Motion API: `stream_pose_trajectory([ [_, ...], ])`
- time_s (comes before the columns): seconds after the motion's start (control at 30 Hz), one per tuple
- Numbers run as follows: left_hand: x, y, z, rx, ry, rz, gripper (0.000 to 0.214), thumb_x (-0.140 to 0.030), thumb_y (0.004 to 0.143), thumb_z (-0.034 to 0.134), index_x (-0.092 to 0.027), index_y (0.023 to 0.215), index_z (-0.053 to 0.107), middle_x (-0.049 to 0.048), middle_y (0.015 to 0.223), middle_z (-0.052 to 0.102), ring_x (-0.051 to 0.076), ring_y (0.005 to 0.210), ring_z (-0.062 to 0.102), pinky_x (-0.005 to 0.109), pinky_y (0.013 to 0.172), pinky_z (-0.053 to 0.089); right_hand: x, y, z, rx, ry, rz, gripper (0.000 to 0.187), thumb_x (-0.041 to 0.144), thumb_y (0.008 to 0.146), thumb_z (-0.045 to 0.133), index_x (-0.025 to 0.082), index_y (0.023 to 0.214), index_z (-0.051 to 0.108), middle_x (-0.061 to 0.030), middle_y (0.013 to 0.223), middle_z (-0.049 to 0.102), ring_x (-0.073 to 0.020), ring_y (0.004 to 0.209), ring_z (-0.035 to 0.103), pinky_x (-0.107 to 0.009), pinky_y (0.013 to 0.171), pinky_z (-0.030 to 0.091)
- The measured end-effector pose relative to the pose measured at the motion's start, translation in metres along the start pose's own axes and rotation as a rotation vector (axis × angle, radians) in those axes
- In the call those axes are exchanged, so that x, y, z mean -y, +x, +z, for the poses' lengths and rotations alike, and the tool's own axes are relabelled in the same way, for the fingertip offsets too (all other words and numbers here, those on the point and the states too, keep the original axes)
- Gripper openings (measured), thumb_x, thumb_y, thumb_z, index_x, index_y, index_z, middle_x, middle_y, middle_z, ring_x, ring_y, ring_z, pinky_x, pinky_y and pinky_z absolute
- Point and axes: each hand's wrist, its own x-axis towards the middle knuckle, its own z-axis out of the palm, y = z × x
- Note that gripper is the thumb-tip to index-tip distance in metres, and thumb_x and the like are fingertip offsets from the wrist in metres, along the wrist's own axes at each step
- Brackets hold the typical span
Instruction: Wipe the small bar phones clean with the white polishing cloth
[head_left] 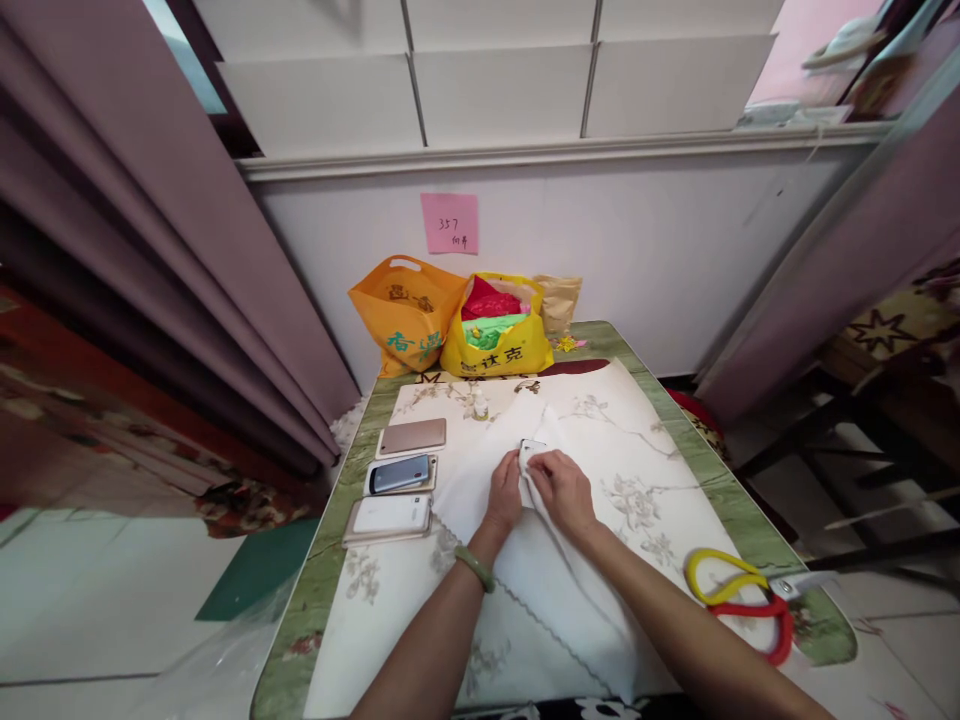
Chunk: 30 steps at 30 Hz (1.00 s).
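Observation:
My left hand (504, 497) and my right hand (561, 489) meet at the middle of the table. Both are closed on a white cloth (551, 570) that is wrapped around a small phone (532, 447), whose top corner sticks out beyond the fingers. The left hand grips the phone's left side through the cloth, and the right hand presses the cloth on its right side. The cloth trails back toward me along my right forearm. A green bangle (475, 568) sits on my left wrist.
Three phones lie in a column at the table's left: a pink-gold one (412, 436), a dark one (400, 473), a white one (390, 516). Yellow-and-red scissors (742, 600) lie near the right edge. An orange bag (406, 312) and yellow bag (496, 338) stand at the far end. A small bottle (480, 406) stands beyond my hands.

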Motion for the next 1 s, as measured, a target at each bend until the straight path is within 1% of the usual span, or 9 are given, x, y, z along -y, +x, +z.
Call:
stream_pose_trajectory([
  [0.1,-0.002,0.000,0.000,0.041,0.002,-0.022,0.037,-0.046,0.091,0.044,-0.016,0.099,0.063,0.0077,0.098,0.068,0.020,0.092,0.061,0.035,0.088,0.046,-0.001,-0.027,-0.004,0.095,-0.008,-0.069,0.015,0.032,0.092,0.051,0.024,0.088,0.063,-0.0029,0.084,0.065,-0.0182,0.081,0.059,-0.029,0.075,0.041],
  [0.17,-0.004,0.000,0.001,0.055,0.019,-0.022,0.036,-0.045,0.091,0.043,-0.016,0.098,0.063,0.0073,0.097,0.068,0.020,0.089,0.060,0.034,0.086,0.047,-0.003,-0.029,-0.006,0.118,-0.016,-0.066,0.014,0.032,0.091,0.053,0.024,0.086,0.063,-0.0019,0.082,0.065,-0.0174,0.079,0.059,-0.029,0.074,0.040],
  [0.37,-0.004,0.000,0.002,0.044,0.054,0.016,0.037,-0.045,0.090,0.046,-0.016,0.102,0.064,0.0089,0.105,0.068,0.022,0.101,0.059,0.037,0.097,0.041,-0.010,0.026,-0.004,-0.027,-0.026,0.128,0.018,0.036,0.090,0.052,0.024,0.084,0.064,-0.0009,0.080,0.063,-0.0160,0.070,0.056,-0.028,0.065,0.040],
  [0.43,-0.004,-0.001,0.001,0.051,0.045,0.020,0.037,-0.046,0.090,0.045,-0.017,0.101,0.064,0.0083,0.104,0.068,0.022,0.100,0.059,0.037,0.097,0.042,-0.009,0.033,-0.002,-0.060,-0.010,0.155,0.019,0.037,0.090,0.051,0.024,0.085,0.063,-0.0010,0.080,0.062,-0.0158,0.069,0.056,-0.027,0.063,0.040],
  [0.53,-0.004,-0.001,-0.001,0.035,0.016,0.009,0.037,-0.047,0.090,0.044,-0.017,0.098,0.064,0.0080,0.100,0.067,0.021,0.095,0.060,0.036,0.093,0.044,-0.004,0.014,0.000,-0.048,0.008,0.080,0.019,0.035,0.092,0.049,0.023,0.089,0.063,-0.0022,0.082,0.063,-0.0171,0.075,0.056,-0.028,0.067,0.041],
  [0.67,-0.004,0.000,-0.001,0.045,0.014,-0.043,0.038,-0.047,0.090,0.044,-0.016,0.098,0.063,0.0077,0.096,0.067,0.020,0.090,0.060,0.035,0.087,0.046,0.001,-0.030,-0.003,0.082,-0.001,-0.056,0.015,0.031,0.094,0.049,0.024,0.088,0.061,-0.0024,0.084,0.064,-0.0181,0.081,0.058,-0.030,0.074,0.040],
  [0.73,-0.003,0.002,0.000,0.058,0.023,-0.048,0.039,-0.047,0.090,0.043,-0.016,0.100,0.063,0.0081,0.096,0.067,0.021,0.091,0.060,0.035,0.087,0.046,0.002,-0.036,-0.006,0.115,-0.024,-0.077,0.015,0.031,0.093,0.050,0.024,0.087,0.061,-0.0022,0.083,0.065,-0.0181,0.080,0.058,-0.030,0.074,0.039],
  [0.9,-0.004,0.002,0.001,0.080,0.037,-0.015,0.037,-0.047,0.090,0.045,-0.017,0.098,0.064,0.0080,0.100,0.068,0.021,0.094,0.060,0.035,0.093,0.044,-0.005,0.012,-0.007,0.006,-0.066,0.038,0.017,0.034,0.091,0.051,0.024,0.086,0.064,-0.0013,0.080,0.064,-0.0166,0.074,0.058,-0.029,0.069,0.038],
  [1.0,-0.004,0.001,0.001,0.038,0.032,-0.014,0.038,-0.047,0.090,0.044,-0.016,0.100,0.063,0.0084,0.104,0.067,0.021,0.099,0.059,0.036,0.096,0.042,-0.005,0.034,-0.003,-0.053,-0.075,0.108,0.018,0.035,0.090,0.051,0.024,0.085,0.064,-0.0004,0.078,0.062,-0.0154,0.070,0.056,-0.027,0.064,0.038],
])
